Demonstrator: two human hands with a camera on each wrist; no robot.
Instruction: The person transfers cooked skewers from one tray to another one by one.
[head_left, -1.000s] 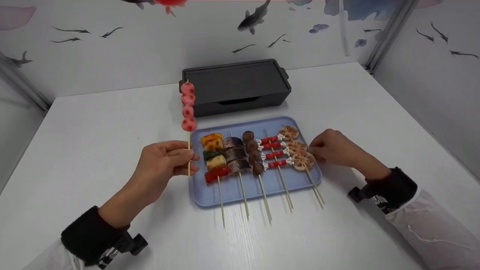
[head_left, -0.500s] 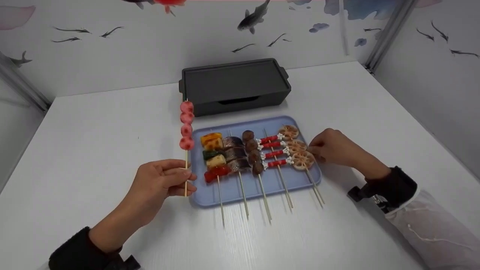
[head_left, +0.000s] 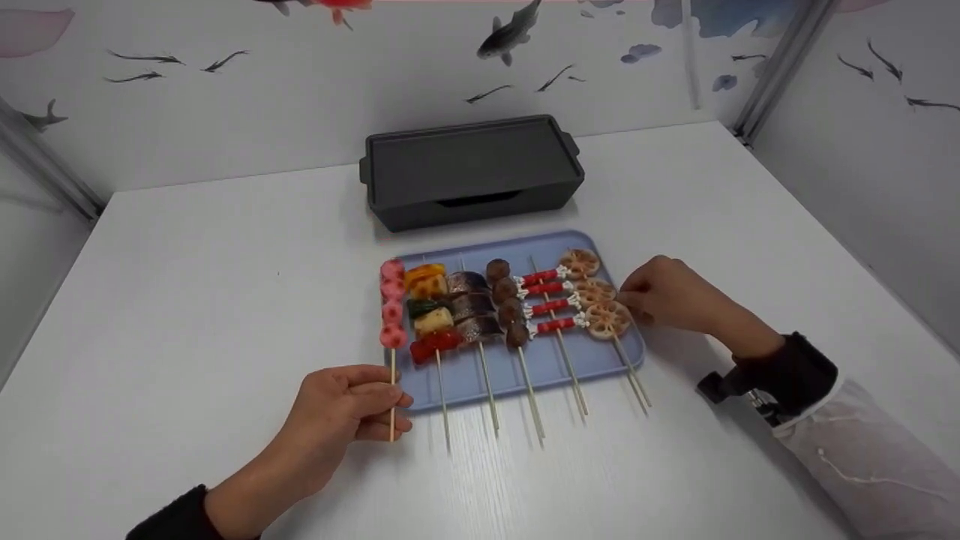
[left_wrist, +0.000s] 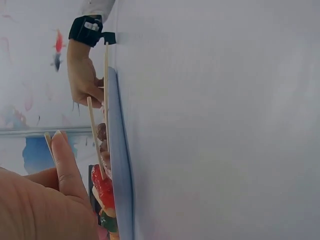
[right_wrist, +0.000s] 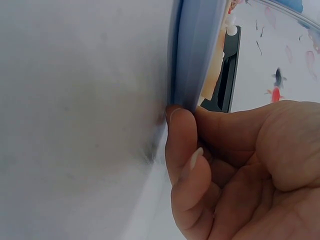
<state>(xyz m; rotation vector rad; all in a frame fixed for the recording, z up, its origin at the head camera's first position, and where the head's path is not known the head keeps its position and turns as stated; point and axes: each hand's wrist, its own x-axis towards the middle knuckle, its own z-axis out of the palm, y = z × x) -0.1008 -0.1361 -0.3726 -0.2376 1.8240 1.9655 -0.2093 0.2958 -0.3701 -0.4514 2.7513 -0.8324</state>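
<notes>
My left hand point(head_left: 334, 416) pinches the bare stick of a skewer of pink balls point(head_left: 392, 311). The balls are over the left edge of the blue tray point(head_left: 465, 384); whether they touch it I cannot tell. On the tray lie a vegetable skewer point(head_left: 433, 322), dark-skinned slices point(head_left: 474, 306), brown balls point(head_left: 510, 312), red pieces with white ends point(head_left: 553, 307) and lotus root slices point(head_left: 607, 321), their sticks jutting past the front rim. My right hand point(head_left: 667, 296) grips the tray's right edge between thumb and finger, as the right wrist view shows at the tray rim point(right_wrist: 200, 45).
Behind the tray stands a black rectangular grill point(head_left: 476, 169) with a flat top and side handles. A white wall point(head_left: 300, 90) with painted fish closes off the back of the white table point(head_left: 187, 315). Side panels flank it.
My left hand has come down toward the front of the table, lowering the pink-ball skewer from beside the grill to the tray's left edge. My right hand keeps its place on the tray.
</notes>
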